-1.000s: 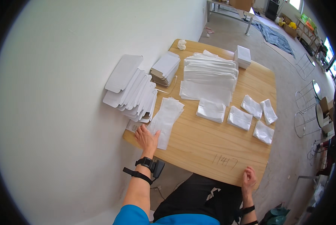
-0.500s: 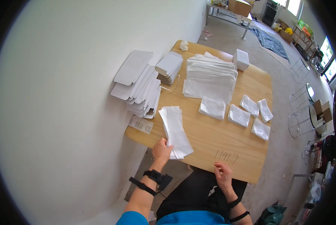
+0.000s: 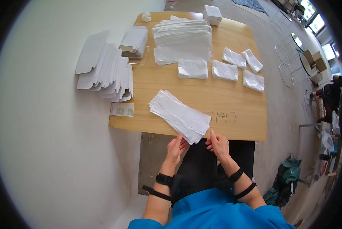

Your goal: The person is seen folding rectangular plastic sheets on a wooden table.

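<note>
A loose stack of thin white paper-like bags (image 3: 180,116) lies slantwise at the table's near edge, its lower end jutting slightly past the edge. At the lower left side of the stack, my left hand (image 3: 175,149) is open, thumb raised against the bags' edge and fingers stretched toward the right. My right hand (image 3: 218,147) stands just right of the stack's lower corner, thumb up and apart from its loosely bent fingers, with nothing seen in it. Farther back are a broad pile of larger white bags (image 3: 182,42) and several small folded white packets, one a white packet (image 3: 224,70).
Flattened white cartons (image 3: 102,68) are piled at the left by the wall, beside another carton stack (image 3: 134,38). A printed slip (image 3: 122,110) lies near the left corner. A white box (image 3: 212,14) and crumpled tissue (image 3: 146,16) sit along the table's far edge.
The bag stack has turned from nearly upright to slanting and shifted along the near edge. My left hand has loosened from it, and my right hand has come closer to its corner. My view has shifted.
</note>
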A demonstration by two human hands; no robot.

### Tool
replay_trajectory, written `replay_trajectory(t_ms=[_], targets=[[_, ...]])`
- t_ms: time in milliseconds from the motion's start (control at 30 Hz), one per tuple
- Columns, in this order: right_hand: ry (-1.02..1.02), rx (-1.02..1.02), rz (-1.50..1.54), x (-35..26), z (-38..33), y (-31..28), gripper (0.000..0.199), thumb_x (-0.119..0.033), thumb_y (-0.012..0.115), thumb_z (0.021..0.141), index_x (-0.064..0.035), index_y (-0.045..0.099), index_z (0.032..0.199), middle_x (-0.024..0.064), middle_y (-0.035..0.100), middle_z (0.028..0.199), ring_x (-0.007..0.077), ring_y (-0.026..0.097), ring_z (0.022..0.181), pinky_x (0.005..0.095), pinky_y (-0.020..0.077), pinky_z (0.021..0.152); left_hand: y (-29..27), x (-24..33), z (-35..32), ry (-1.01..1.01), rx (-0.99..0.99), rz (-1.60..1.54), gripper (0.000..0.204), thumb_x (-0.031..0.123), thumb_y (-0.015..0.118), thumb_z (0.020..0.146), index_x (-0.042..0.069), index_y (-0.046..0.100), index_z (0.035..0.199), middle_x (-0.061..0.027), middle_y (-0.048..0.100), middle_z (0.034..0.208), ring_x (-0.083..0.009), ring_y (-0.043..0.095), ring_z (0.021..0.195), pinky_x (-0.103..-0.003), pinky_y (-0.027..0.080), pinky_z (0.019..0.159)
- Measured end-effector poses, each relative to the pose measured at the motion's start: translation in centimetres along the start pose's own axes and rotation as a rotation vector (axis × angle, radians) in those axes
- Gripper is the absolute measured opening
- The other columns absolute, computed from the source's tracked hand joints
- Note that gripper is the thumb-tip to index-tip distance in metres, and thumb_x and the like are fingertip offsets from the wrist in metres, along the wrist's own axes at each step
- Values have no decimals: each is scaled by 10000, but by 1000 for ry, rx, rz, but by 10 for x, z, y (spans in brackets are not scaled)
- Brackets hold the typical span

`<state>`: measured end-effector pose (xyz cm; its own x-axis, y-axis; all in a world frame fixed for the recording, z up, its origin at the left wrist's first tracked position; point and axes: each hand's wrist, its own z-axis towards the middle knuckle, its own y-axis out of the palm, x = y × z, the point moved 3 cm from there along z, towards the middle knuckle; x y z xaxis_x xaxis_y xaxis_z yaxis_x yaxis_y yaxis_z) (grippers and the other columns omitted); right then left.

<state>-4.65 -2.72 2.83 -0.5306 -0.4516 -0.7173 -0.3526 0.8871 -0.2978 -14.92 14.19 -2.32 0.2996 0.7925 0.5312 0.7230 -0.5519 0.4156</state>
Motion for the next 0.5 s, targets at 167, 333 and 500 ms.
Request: replay_trajectory(t_ms=[167,333,500], targets=[[-394,293,-202,4,22,-24,197,-175,583,879,15,632,895,130,631,698,197,622,633,330,478,609,19,-17,5,-14,24,151,254,167,618,911,-35,563,1054,-118,655,985,-200,666,847,-330,564,785],[-388,261,-134,-11,52,-22,201,-178,584,867,14,637,893,140,650,721,219,632,649,345,487,620,36,-41,-3,-7,-7,104,213,130,581,930,-41,561,1054,-131,656,1004,-206,669,892,-330,565,790],[-391,331,-108,-15,66,-17,232,-230,629,828,-2,648,869,137,657,734,243,645,688,362,500,641,48,-42,-6,-13,-129,55,260,187,537,963,-48,561,1071,-150,659,1025,-225,671,934,-325,555,816]])
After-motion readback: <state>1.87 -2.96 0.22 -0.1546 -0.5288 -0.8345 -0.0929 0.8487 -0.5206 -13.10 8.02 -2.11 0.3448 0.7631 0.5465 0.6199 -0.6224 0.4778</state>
